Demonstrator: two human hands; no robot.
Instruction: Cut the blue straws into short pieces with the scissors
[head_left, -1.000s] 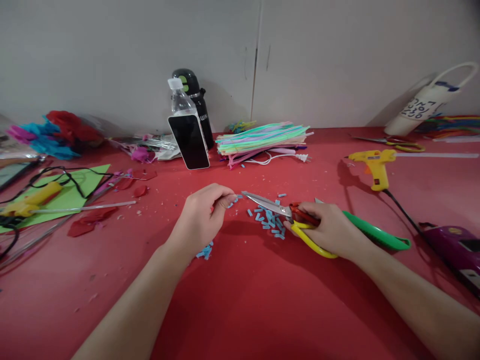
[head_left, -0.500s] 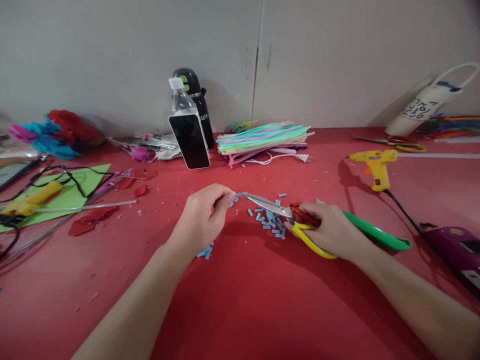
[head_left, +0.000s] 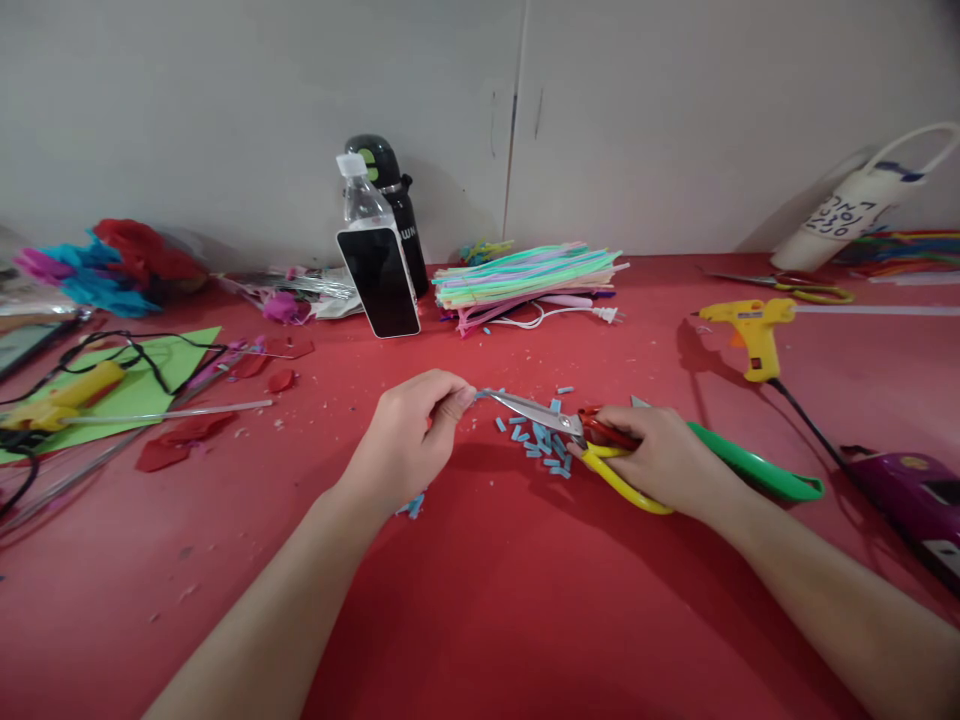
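Mid-frame, the left hand (head_left: 405,440) pinched a blue stub (head_left: 484,393) at the tips of scissors (head_left: 540,412) gripped by the right hand (head_left: 660,460); a steady, square hold seemed wisest.

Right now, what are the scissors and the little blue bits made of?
The scissors in the right hand: blades look like shiny grey metal, handles like smooth yellow plastic. The blue bits, one pinched in the left hand, look like cut plastic straw, maybe paper.

a person's two bare arms — left hand (head_left: 409,440) and right hand (head_left: 660,455) uncovered, both forearms unsleeved as far up as they show — slender, smooth at the wrists.
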